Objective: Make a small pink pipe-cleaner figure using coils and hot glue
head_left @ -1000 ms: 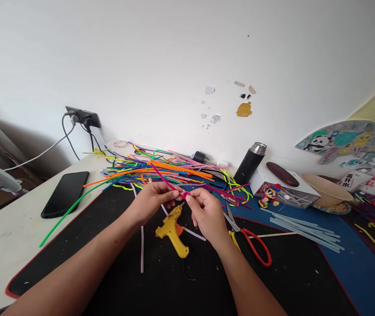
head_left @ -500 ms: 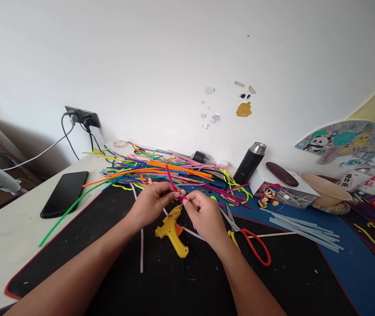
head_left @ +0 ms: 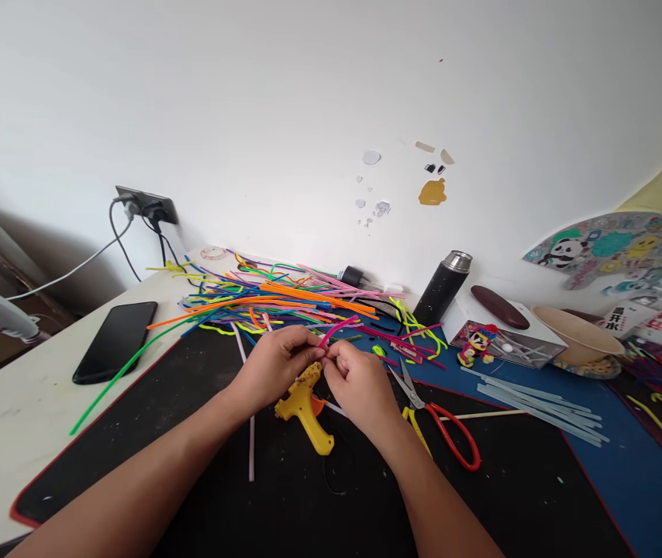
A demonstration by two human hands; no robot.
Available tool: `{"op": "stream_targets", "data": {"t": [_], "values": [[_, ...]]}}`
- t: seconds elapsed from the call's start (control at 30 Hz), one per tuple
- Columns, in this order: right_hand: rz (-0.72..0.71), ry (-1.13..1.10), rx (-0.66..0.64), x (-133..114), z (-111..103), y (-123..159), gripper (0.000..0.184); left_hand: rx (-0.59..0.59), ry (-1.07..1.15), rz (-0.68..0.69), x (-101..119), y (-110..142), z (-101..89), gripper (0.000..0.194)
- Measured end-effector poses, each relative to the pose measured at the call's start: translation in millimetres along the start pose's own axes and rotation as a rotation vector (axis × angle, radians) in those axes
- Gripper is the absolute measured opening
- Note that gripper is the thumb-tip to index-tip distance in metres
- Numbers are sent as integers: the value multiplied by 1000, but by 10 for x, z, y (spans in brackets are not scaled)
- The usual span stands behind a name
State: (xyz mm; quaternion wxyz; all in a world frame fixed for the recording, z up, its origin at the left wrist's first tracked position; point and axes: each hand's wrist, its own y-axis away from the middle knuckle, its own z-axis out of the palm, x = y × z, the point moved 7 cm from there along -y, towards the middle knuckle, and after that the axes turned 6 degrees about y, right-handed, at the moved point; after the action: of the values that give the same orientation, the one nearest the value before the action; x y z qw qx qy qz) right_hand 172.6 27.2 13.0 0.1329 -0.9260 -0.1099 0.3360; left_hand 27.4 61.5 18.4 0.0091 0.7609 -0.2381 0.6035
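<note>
Both hands meet above the black mat, fingertips almost touching. Between them is a magenta pipe cleaner [head_left: 339,328], its free end slanting up to the right. My left hand [head_left: 281,360] pinches it from the left, and my right hand [head_left: 357,380] pinches it from the other side. The fingers cover most of the worked part. Just below lies a yellow hot glue gun [head_left: 311,418], its nozzle end partly behind my left hand. A pale lilac pipe cleaner [head_left: 251,449] lies on the mat to the left.
A pile of coloured pipe cleaners [head_left: 284,298] spreads along the wall. Red-handled scissors [head_left: 453,430] and glue sticks [head_left: 540,404] lie to the right. A phone [head_left: 115,341] is on the left; a black thermos [head_left: 443,291], small clown-like figure [head_left: 476,345] and box [head_left: 532,341] stand behind.
The magenta pipe cleaner's free end has swung from pointing up-left to slanting up-right. My hands have come closer together.
</note>
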Motion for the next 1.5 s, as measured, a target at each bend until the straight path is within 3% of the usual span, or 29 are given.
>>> {"op": "stream_targets", "data": {"t": [0.1,0.2,0.47,0.77,1.03,1.33,1.5], "values": [[38,-82,-2,30,8,0,18,-2,318,-190,-153,-23,15,32],[78,-163,4,54,-2,-7,19,-16,423,-233,-211,-49,-3,38],[128,-215,1,61,-21,-14,22,-16,186,-219,-202,-55,-107,34],[125,-198,20,89,-12,-12,21,-123,4,-245,-256,-48,-101,32],[95,-176,-20,69,14,-14,19,-80,92,-229,-192,-48,-98,27],[78,-100,-36,51,25,-1,13,-119,-133,-141,-105,-30,-76,24],[94,-181,-31,53,30,-3,17,-127,105,-231,-223,-37,-68,31]]}}
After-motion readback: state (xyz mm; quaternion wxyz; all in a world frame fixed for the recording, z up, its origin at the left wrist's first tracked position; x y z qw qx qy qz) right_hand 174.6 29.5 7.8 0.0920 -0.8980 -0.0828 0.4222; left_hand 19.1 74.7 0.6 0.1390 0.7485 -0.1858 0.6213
